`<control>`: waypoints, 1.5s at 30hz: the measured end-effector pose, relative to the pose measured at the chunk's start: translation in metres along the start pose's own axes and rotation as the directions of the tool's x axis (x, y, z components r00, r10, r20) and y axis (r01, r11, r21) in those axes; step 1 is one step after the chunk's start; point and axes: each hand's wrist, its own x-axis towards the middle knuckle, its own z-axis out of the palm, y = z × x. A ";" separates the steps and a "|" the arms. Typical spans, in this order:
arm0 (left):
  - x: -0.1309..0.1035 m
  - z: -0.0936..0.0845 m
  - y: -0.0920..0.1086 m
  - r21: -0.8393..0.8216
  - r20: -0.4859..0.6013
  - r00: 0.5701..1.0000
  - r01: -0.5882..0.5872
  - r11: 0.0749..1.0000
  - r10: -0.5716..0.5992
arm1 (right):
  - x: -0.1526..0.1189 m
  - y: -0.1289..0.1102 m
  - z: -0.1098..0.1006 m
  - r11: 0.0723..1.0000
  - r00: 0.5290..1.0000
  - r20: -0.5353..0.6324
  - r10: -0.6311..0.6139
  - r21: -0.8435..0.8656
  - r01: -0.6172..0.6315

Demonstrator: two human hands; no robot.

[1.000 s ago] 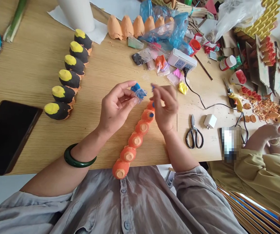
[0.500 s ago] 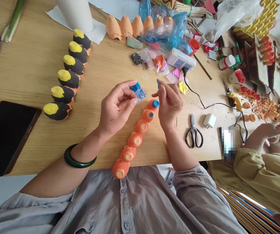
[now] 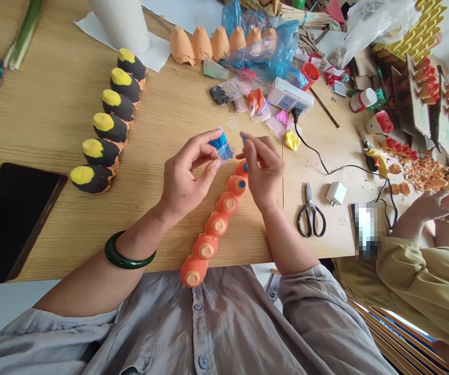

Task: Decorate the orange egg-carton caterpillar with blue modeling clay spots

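Observation:
My left hand (image 3: pixel 189 172) pinches a small clear bag of blue modelling clay (image 3: pixel 221 145) between thumb and fingers. Close to its right, my right hand (image 3: pixel 264 169) is closed with thumb and forefinger together on a tiny bit of blue clay (image 3: pixel 243 137). Below both hands runs an orange-painted egg-carton strip (image 3: pixel 217 225) of several cups, slanting toward my body. Its two far cups carry blue clay on their tips, the farthest partly covered by my right hand. The nearer cups have bare, pale round tips.
At left stand a black-and-yellow carton strip (image 3: pixel 109 122) and a dark tablet (image 3: pixel 13 221). Scissors (image 3: pixel 310 212), a white charger (image 3: pixel 336 193) and a power strip (image 3: pixel 290 96) with its cable lie right. Bagged clay (image 3: pixel 256 99) sits beyond. A co-worker's hands (image 3: pixel 431 208) are at far right.
My right hand has moved left, closer to the bag, and now covers more of the farthest orange cup. My left hand has barely shifted. The co-worker's hands moved slightly.

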 end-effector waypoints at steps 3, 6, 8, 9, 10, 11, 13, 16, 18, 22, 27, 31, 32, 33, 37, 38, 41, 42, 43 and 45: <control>0.000 0.001 -0.002 -0.010 -0.002 0.999 0.032 0.999 -0.032 | 0.000 -0.004 -0.004 0.999 0.998 -0.064 -0.014 -0.042 0.011; 0.001 0.001 -0.004 -0.036 -0.014 0.999 0.032 0.999 -0.033 | -0.001 -0.015 -0.007 0.995 0.991 -0.087 -0.097 -0.020 0.096; 0.001 0.001 -0.005 -0.032 -0.007 1.000 0.016 0.999 -0.016 | -0.001 -0.021 -0.007 0.992 0.990 -0.067 -0.127 0.004 0.128; 0.001 0.000 -0.005 -0.021 0.001 1.000 -0.001 1.000 0.001 | -0.001 -0.023 -0.007 0.992 0.991 -0.045 -0.124 0.013 0.125; 0.001 0.000 -0.005 -0.005 0.010 1.000 -0.020 1.000 0.020 | -0.001 -0.024 -0.007 0.993 0.993 -0.018 -0.114 0.019 0.115; 0.001 0.000 -0.005 0.013 0.020 0.999 -0.040 0.999 0.040 | -0.001 -0.024 -0.006 0.995 0.995 0.009 -0.103 0.017 0.103; 0.001 -0.001 -0.006 0.048 0.024 0.998 -0.063 0.997 0.061 | -0.001 -0.022 -0.006 0.995 0.994 0.032 -0.103 -0.014 0.104; 0.000 0.000 -0.008 0.090 0.010 0.997 -0.072 0.993 0.071 | -0.001 -0.018 -0.004 0.975 0.978 0.027 -0.206 -0.084 0.208; 0.000 0.000 -0.011 0.104 0.012 0.995 -0.101 0.989 0.100 | -0.001 -0.015 -0.003 0.955 0.960 0.060 -0.273 -0.100 0.278; -0.002 0.001 -0.011 0.047 0.004 0.998 -0.066 0.997 0.066 | 0.000 -0.013 -0.005 0.980 0.987 0.044 -0.156 -0.115 0.161; -0.003 0.001 -0.007 -0.026 -0.010 1.000 0.011 1.000 -0.011 | 0.002 -0.012 -0.005 0.989 0.990 0.003 -0.143 -0.041 0.143; -0.002 0.001 -0.006 -0.003 -0.004 1.000 -0.019 1.000 0.019 | 0.000 -0.011 -0.002 1.000 0.999 -0.033 -0.019 -0.013 0.019; -0.002 0.001 -0.006 -0.001 -0.003 0.999 -0.043 0.999 0.043 | -0.001 -0.010 -0.001 1.000 0.999 -0.039 0.027 -0.012 -0.028; -0.002 0.000 -0.006 0.001 -0.002 0.998 -0.064 0.998 0.064 | -0.002 -0.009 0.000 0.999 0.998 -0.034 0.054 -0.006 -0.054; -0.001 -0.002 -0.005 0.039 0.015 0.999 -0.049 0.998 0.049 | -0.003 -0.003 0.001 1.000 1.000 0.028 0.009 0.003 -0.009; -0.001 -0.003 -0.005 0.058 0.025 0.999 -0.038 0.998 0.037 | -0.002 -0.002 0.000 1.000 1.000 0.000 -0.002 -0.021 0.002; -0.002 -0.005 -0.008 0.185 0.062 0.994 -0.095 0.978 0.085 | 0.000 -0.006 -0.004 0.995 0.996 -0.073 -0.056 -0.086 0.050; -0.002 -0.005 -0.010 0.257 0.076 0.990 -0.132 0.957 0.116 | 0.001 -0.009 -0.005 0.993 0.995 -0.065 -0.079 -0.088 0.074; -0.003 -0.006 -0.012 0.328 0.091 0.984 -0.173 0.928 0.152 | 0.001 -0.012 -0.007 0.991 0.992 -0.055 -0.116 -0.078 0.111; -0.004 -0.006 -0.016 0.435 0.121 0.969 -0.248 0.866 0.217 | 0.002 -0.018 -0.008 0.971 0.971 -0.047 -0.233 -0.062 0.230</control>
